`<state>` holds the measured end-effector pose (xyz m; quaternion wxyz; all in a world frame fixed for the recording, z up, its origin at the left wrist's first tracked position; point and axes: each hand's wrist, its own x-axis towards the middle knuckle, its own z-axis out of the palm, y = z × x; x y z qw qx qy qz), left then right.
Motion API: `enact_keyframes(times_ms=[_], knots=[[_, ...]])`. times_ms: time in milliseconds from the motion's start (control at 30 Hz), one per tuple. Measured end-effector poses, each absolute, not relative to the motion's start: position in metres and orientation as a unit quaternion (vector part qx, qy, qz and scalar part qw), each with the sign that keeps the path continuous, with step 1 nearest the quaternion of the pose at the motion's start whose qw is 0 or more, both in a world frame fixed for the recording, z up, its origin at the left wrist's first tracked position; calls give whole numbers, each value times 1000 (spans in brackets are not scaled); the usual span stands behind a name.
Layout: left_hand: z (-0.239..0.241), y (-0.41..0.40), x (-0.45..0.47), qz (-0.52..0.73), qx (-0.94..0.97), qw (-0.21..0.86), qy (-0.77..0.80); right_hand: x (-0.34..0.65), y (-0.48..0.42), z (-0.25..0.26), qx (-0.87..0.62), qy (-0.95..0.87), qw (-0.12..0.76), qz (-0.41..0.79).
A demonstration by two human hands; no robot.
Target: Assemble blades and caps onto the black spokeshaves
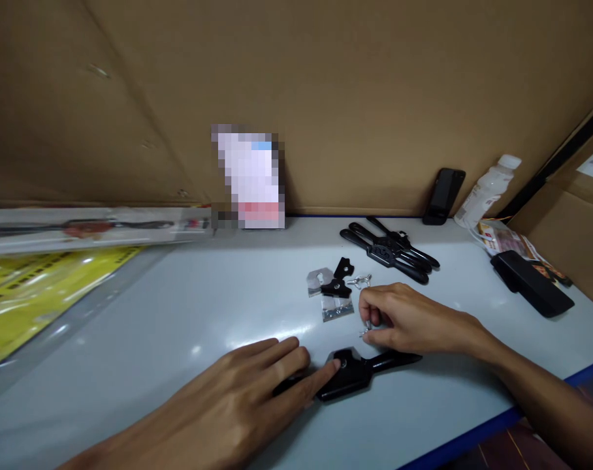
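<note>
A black spokeshave (348, 382) lies on the table in front of me. My left hand (242, 385) is closed over its left handle, one fingertip pressing on the dark plate (344, 356) at its middle. Just above the right handle, my right hand (394, 316) is closed in a pinch on a small silvery wing screw (364, 333), partly hidden by the fingers. Beyond that hand lie more silvery wing screws (360, 281), black cap plates (336, 288), grey metal blades (319, 282) and a small clear bag (337, 309).
Several black spokeshaves (389, 251) are stacked farther back. A phone (443, 196), a bottle (487, 190) and a black case-like object (531, 284) stand or lie at the right. Left are a packaged tool (95, 228) and yellow plastic packaging (46, 287). Cardboard (355, 98) walls the back.
</note>
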<state>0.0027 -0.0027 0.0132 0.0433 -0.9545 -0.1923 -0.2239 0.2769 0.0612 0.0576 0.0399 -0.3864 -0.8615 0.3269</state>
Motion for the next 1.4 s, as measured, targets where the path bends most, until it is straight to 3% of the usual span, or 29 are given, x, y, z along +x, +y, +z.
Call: enact_keyframes(times_ms=[267, 967, 1400], knots=[[15, -2, 3, -227, -954, 32, -195, 273, 56, 57, -400, -847, 97, 337], [11, -2, 2, -232, -952, 48, -194, 272, 47, 59, -400, -879, 44, 256], [15, -4, 2, -228, -952, 35, -201, 285, 46, 57, -416, -861, 27, 290]])
